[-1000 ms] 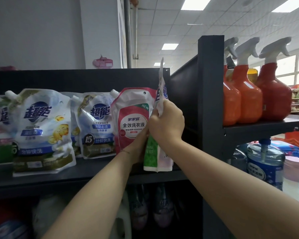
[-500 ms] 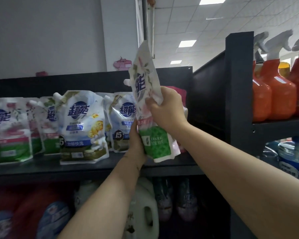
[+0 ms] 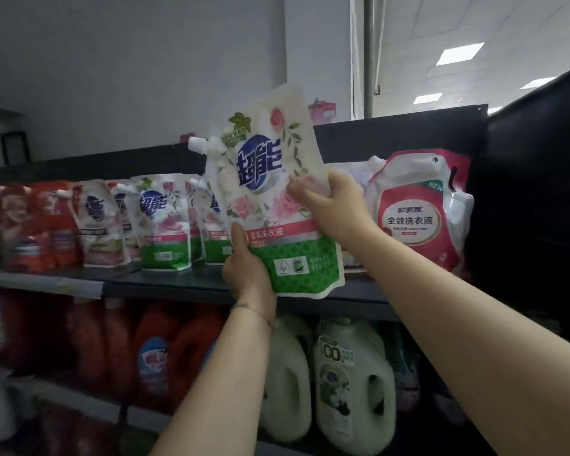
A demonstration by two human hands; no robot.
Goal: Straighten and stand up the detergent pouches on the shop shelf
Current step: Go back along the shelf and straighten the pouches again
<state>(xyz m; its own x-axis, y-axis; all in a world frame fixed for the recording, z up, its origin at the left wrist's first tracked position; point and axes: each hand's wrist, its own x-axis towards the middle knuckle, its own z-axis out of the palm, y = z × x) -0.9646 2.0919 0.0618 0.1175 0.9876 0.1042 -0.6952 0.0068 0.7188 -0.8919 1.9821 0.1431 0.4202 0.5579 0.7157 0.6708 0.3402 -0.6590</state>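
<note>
I hold a white detergent pouch (image 3: 270,199) with pink roses and a green base in front of the dark shelf (image 3: 178,284), its front facing me and tilted slightly. My left hand (image 3: 247,268) grips its lower left edge. My right hand (image 3: 333,205) grips its right edge at mid height. Several like pouches (image 3: 165,222) stand in a row on the shelf to the left. A red and white pouch (image 3: 415,209) stands on the shelf to the right, close to the black side panel.
Red-orange pouches (image 3: 37,225) fill the shelf's far left. On the shelf below stand white jugs (image 3: 352,386) and red jugs (image 3: 158,350). A black upright panel (image 3: 533,199) closes the shelf on the right. A grey wall rises behind.
The pouch has turned from edge-on to front-facing and moved left, away from the black panel. My view has swung left, and the spray bottles have left the view.
</note>
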